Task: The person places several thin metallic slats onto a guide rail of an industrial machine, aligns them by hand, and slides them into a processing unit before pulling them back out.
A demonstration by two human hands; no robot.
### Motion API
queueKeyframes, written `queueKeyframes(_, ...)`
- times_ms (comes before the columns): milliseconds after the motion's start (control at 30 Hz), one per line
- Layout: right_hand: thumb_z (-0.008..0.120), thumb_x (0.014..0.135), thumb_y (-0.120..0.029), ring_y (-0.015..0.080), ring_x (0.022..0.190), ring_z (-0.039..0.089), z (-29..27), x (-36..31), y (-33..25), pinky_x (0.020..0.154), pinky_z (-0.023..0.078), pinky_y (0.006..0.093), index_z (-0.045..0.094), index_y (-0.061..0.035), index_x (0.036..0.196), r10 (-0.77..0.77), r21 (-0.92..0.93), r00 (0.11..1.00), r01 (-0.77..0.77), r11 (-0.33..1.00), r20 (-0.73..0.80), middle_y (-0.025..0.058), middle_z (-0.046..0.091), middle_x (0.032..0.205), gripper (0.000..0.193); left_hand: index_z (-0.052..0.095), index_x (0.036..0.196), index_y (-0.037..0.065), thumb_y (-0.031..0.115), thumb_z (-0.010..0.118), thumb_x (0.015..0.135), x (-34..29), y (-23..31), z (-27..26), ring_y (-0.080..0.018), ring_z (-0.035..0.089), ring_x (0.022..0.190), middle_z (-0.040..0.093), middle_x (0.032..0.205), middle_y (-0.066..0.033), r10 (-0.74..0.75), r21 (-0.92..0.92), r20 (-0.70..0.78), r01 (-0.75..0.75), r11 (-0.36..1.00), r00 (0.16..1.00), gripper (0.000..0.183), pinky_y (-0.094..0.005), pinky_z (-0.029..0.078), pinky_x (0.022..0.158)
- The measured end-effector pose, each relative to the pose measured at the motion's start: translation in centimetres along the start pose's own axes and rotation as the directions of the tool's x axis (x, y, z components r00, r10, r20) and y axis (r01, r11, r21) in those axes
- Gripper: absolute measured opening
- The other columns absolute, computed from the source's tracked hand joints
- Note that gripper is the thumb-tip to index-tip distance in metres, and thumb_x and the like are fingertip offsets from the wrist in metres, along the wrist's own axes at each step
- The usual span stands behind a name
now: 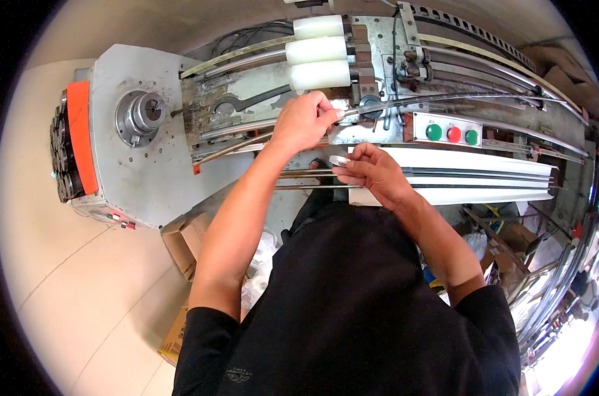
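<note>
My left hand (305,123) is closed in a pinch at the left end of a long, thin dark rod (444,98), which runs off to the right over the machine bed. A small pale patch shows at the fingertips; what it is I cannot make out. Lower and nearer to me, my right hand (377,174) grips a small white roll (339,160), which looks like tape, between thumb and fingers. Just beyond my left hand stand several white plastic rollers (319,75). A large dark wrench (253,99) lies on the bed next to them.
A grey machine housing with a round metal chuck (141,113) stands at the left. A button panel (447,129) with green and red buttons is on the bed's near side. More rods lie along a white trough (484,191). Cardboard boxes (187,241) sit on the floor.
</note>
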State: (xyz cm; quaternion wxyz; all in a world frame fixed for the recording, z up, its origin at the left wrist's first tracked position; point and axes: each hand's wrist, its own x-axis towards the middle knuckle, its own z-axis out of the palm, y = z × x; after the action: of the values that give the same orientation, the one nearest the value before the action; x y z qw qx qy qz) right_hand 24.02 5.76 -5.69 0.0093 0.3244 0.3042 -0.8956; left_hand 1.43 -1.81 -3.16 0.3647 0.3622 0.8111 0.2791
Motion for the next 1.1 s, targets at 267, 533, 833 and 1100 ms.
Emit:
queueKeyframes(267, 0.076, 0.106, -0.014, 0.0238, 0.105, 0.077, 0.3, 1.2, 0.7, 0.098, 0.064, 0.0364, 0.055, -0.0113, 0.1, -0.022, -0.011, 0.998, 0.022, 1.0, -0.06, 0.0069, 0.071, 0.104, 0.022, 0.073, 0.098, 0.003, 0.034, 0.081, 0.101, -0.8, -0.2, 0.5, -0.0161, 0.073, 0.072, 0.079, 0.082, -0.0077, 0.021, 0.012, -0.018, -0.021, 1.0, 1.0, 0.032, -0.0357, 0.056, 0.068)
queueKeyframes(533, 0.077, 0.106, -0.015, 0.0266, 0.114, 0.076, 1.3, 1.5, 0.5, 0.1, 0.063, 0.0367, 0.054, -0.0049, 0.122, -0.06, 0.074, 0.997, 0.064, 0.995, -0.054, 0.0167, 0.071, 0.125, 0.03, 0.075, 0.098, 0.003, 0.035, 0.081, 0.1, -0.5, 0.5, -0.2, -0.0196, 0.075, 0.075, 0.081, 0.085, -0.0082, -0.028, -0.037, 0.034, 0.03, 0.999, 0.999, 0.032, -0.038, 0.056, 0.069)
queueKeyframes(833, 0.08, 0.102, -0.009, 0.0227, 0.08, 0.08, 1.5, 1.1, -0.7, 0.068, 0.066, 0.0318, 0.048, -0.0057, 0.112, -0.267, -0.431, 0.946, 0.167, 0.887, -0.184, 0.0171, 0.075, 0.107, 0.033, 0.069, 0.094, 0.002, 0.03, 0.077, 0.106, 0.4, 0.6, -1.0, -0.0113, 0.067, 0.07, 0.075, 0.08, -0.0049, -0.027, -0.072, 0.085, 0.033, 0.997, 0.996, 0.032, -0.0312, 0.054, 0.065)
queueKeyframes(1100, 0.082, 0.101, -0.01, 0.0207, 0.089, 0.079, 0.0, 3.4, 0.6, 0.076, 0.064, 0.0307, 0.052, -0.0051, 0.109, -0.335, -0.16, 0.933, 0.313, 0.936, -0.134, 0.0134, 0.073, 0.108, 0.032, 0.068, 0.095, 0.004, 0.029, 0.077, 0.107, -0.1, 0.7, -0.8, -0.0107, 0.065, 0.071, 0.075, 0.081, -0.0042, -0.046, -0.133, 0.129, 0.063, 0.989, 0.991, 0.03, -0.0305, 0.053, 0.065)
